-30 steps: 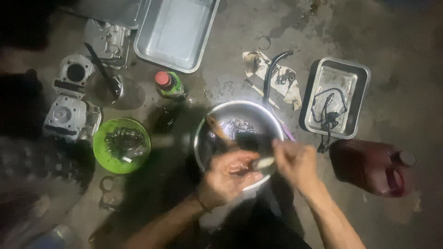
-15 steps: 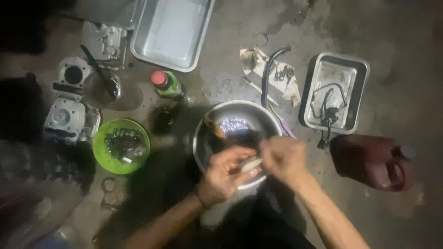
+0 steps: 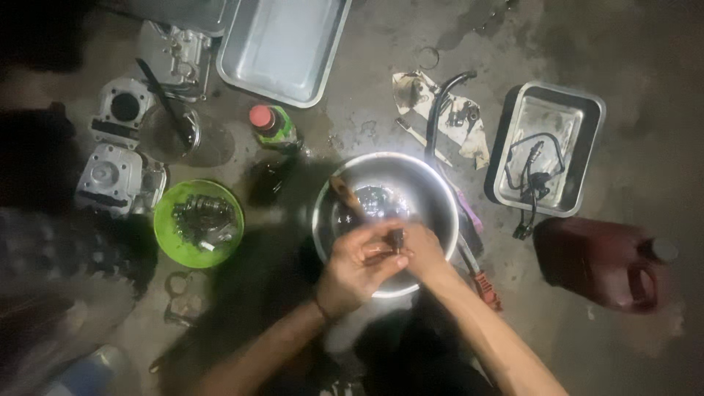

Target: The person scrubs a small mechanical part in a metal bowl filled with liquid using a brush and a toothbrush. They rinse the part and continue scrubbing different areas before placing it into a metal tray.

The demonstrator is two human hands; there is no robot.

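1. Your left hand (image 3: 357,268) and right hand (image 3: 419,249) meet over the near side of the steel bowl (image 3: 440,202). Both are curled around a small dark part (image 3: 397,238); too blurred to tell which fingers grip it.
2. The bowl holds dark liquid and a wooden-handled brush (image 3: 345,196) leaning on its left wall.
3. The green bowl (image 3: 166,238) — left of the steel one — is filled with small greasy metal parts.
4. The small steel tray (image 3: 583,158) on the right holds a black wire with connectors.
5. The large steel tray (image 3: 282,44) at the top has nothing in it.
6. A dark red jug (image 3: 598,260) lies near the small tray.
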